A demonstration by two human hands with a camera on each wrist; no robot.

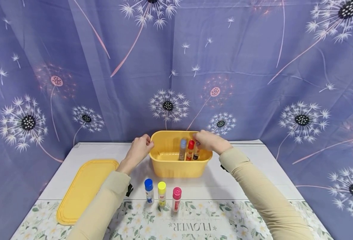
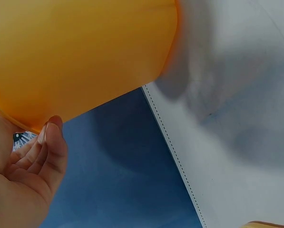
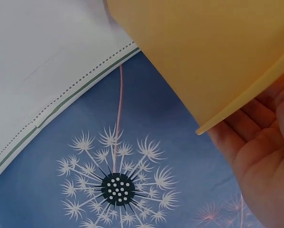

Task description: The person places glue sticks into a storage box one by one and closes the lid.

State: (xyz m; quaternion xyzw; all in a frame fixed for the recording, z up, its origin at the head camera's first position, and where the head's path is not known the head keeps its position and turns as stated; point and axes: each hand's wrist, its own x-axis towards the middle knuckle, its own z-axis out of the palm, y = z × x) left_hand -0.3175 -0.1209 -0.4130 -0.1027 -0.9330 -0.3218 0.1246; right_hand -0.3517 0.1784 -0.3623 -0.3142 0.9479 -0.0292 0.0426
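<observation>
A yellow plastic bin (image 1: 177, 170) stands towards the back of the table, its mouth facing up. My left hand (image 1: 138, 150) pinches the rim at its left end, thumb and fingers on either side of the edge in the left wrist view. At the right end my right hand (image 1: 210, 141) grips the rim, fingers under it in the right wrist view. Inside the bin, towards the right, stand a glue stick with a greyish-blue cap (image 1: 182, 150), a red-capped glue stick (image 1: 190, 150) and a dark-labelled one (image 1: 196, 154), whose top the right hand hides.
In front of the bin, blue-capped (image 1: 149, 191), yellow-capped (image 1: 162, 194) and pink-capped (image 1: 176, 200) glue sticks stand upright. A yellow lid (image 1: 86, 190) lies flat at the left, partly behind my left sleeve. A purple dandelion-print curtain (image 1: 128, 100) hangs along the table's back edge.
</observation>
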